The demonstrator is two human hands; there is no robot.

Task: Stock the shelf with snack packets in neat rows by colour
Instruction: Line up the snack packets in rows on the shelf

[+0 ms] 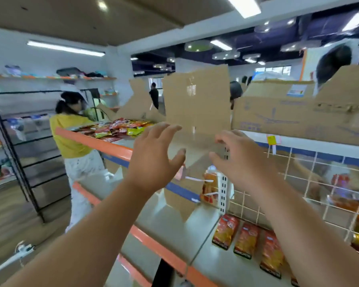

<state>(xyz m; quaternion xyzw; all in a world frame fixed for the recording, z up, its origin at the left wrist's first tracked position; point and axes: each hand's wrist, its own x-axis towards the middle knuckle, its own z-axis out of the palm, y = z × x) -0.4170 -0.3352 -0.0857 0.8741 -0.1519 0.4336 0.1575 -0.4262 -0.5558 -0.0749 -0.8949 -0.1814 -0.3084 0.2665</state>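
**Head view.** My left hand (153,156) is raised before the top shelf (95,142), fingers straight and spread, grasping nothing. My right hand (239,162) is level with it, fingers loosely curled, with a gap between thumb and forefinger and nothing held. Its fingertips lie near the lower edge of a torn cardboard flap (197,100); I cannot tell whether they touch it. A loose pile of red and yellow snack packets (116,129) lies on the top shelf, left of the flap and beyond my left hand. Three red-orange packets (247,239) stand side by side on the lower shelf (216,268), below my right forearm. A printed cardboard box (288,117) sits on the top shelf to the right, above a white wire grid (314,162). A person in a yellow shirt (71,139) stands at the shelf's far left end.
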